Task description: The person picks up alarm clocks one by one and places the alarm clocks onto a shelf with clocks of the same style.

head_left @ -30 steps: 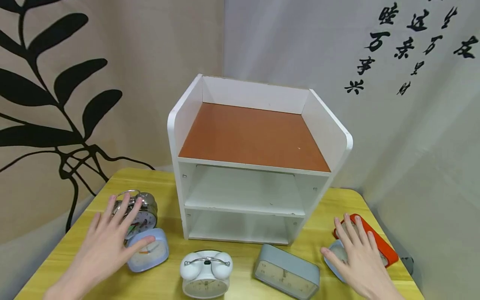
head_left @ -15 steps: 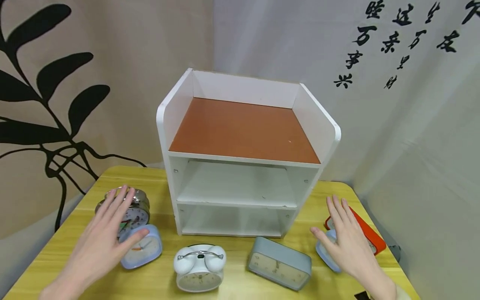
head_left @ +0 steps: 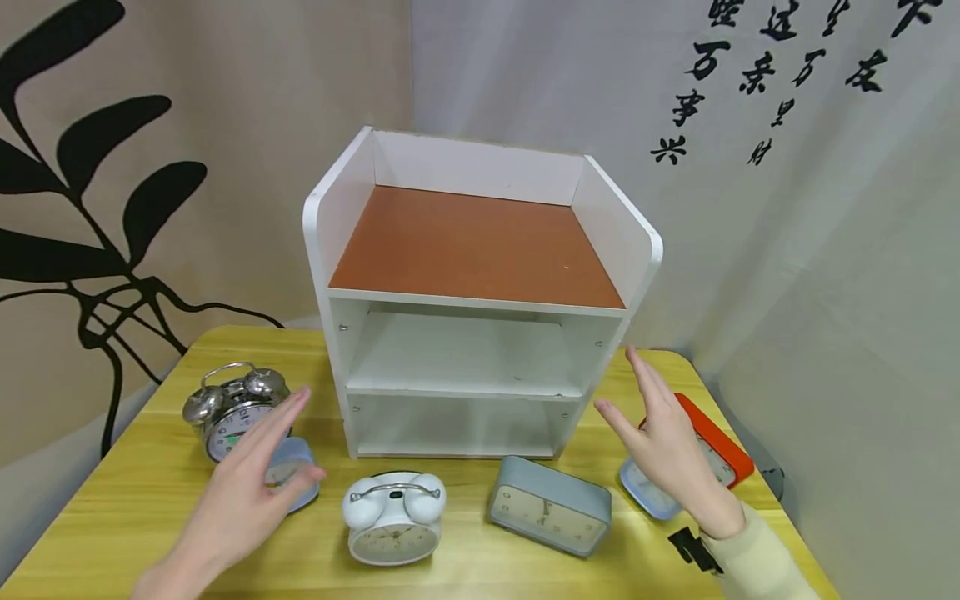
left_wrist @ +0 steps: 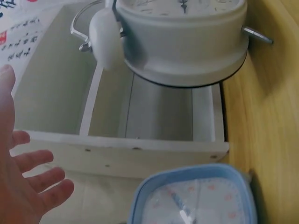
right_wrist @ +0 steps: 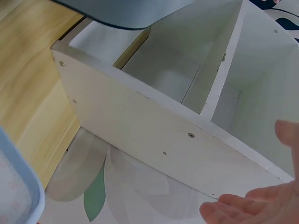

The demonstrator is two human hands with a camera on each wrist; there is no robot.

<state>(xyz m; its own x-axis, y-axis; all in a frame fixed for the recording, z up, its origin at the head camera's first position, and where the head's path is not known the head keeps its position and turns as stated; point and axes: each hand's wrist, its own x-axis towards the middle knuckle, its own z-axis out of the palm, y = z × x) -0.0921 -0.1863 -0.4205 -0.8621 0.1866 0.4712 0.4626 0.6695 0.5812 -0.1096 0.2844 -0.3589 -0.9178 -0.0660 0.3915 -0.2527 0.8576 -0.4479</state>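
Note:
My left hand (head_left: 243,496) hovers with straight fingers and holds nothing. It partly hides a light blue clock (head_left: 291,458), and a silver twin-bell alarm clock (head_left: 243,408) stands just behind. Fingers extended, my right hand (head_left: 667,446) is in the air, holding nothing. Below and beside it are another light blue clock (head_left: 648,492) and a red clock (head_left: 720,442). Between the hands stand a white twin-bell alarm clock (head_left: 395,518) and a grey-blue rectangular clock (head_left: 551,506). In the left wrist view, the white alarm clock (left_wrist: 187,46) looms close.
A white shelf unit (head_left: 480,300) with a brown top panel and two open compartments stands at the back of the wood-grain table (head_left: 97,500). Curtains (head_left: 810,275) with plant and lettering prints hang behind and to the right.
Both hands have moved inward and turned more edge-on, uncovering the silver alarm clock at left and more of the red clock at right. The view has shifted slightly. The clocks stay put.

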